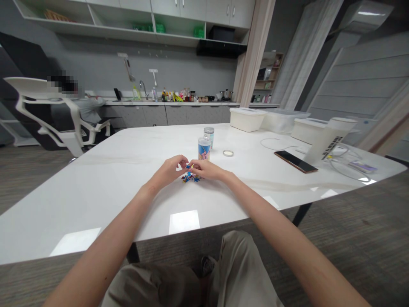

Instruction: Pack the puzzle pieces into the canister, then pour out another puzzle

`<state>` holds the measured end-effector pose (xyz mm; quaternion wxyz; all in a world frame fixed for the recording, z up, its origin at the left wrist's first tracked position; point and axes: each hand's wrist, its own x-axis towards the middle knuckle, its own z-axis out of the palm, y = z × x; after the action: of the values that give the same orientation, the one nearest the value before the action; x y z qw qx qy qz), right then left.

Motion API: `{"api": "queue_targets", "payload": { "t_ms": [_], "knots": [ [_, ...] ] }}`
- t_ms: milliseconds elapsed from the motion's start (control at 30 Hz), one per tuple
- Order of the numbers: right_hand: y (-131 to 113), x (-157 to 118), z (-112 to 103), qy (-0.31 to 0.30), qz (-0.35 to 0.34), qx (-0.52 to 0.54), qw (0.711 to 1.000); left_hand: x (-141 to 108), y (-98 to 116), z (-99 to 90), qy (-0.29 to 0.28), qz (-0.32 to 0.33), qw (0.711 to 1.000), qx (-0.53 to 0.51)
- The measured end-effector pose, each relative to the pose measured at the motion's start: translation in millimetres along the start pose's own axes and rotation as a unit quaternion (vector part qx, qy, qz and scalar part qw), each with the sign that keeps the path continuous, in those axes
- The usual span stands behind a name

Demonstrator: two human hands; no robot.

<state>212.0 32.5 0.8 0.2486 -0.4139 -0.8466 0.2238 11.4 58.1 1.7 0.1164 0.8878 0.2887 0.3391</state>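
Observation:
My left hand [170, 171] and my right hand [209, 169] meet over the white table, fingers pinched close together. Between the fingertips of both is a small blue jigsaw puzzle piece [188, 166]. Just below them lies a small heap of loose puzzle pieces [191, 178] in blue, pink and yellow, partly hidden by my right hand. Right behind that hand stands a clear jar with a colourful picture [204, 148], its lower part covered by the hand. A second jar [209, 133] with a silvery top is behind it, and a round lid [228, 153] lies flat to the right.
On the table's [96, 179] right side are a phone [295, 161], a tilted white cylinder [329, 140], cables and white storage bins [247, 119]. A person sits in a white office chair [60, 111] at the far left. A kitchen counter [188, 103] runs along the back.

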Motion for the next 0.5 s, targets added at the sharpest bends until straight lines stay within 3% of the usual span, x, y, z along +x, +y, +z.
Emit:
{"api": "queue_targets", "payload": {
  "t_ms": [100,233,333,433,500],
  "knots": [
    [3.0,0.5,1.4,0.014,-0.008,0.005,1.000,-0.7,-2.9,0.6,0.011,-0.020,0.999,0.036],
    [3.3,0.0,-5.7,0.050,0.001,-0.012,0.999,-2.8,-6.7,-0.5,-0.020,-0.061,0.993,0.104],
    [2.7,1.4,-18.4,0.198,0.008,-0.056,0.979,-5.4,-10.8,-1.1,-0.042,-0.071,0.982,0.170],
    [4.6,5.6,-31.9,0.378,0.036,-0.097,0.920,-7.5,-13.7,-1.1,-0.054,-0.076,0.972,0.215],
    [7.3,9.2,-37.6,0.423,0.075,-0.113,0.896,-8.0,-13.8,-0.9,-0.054,-0.079,0.970,0.225]
  ]
}}
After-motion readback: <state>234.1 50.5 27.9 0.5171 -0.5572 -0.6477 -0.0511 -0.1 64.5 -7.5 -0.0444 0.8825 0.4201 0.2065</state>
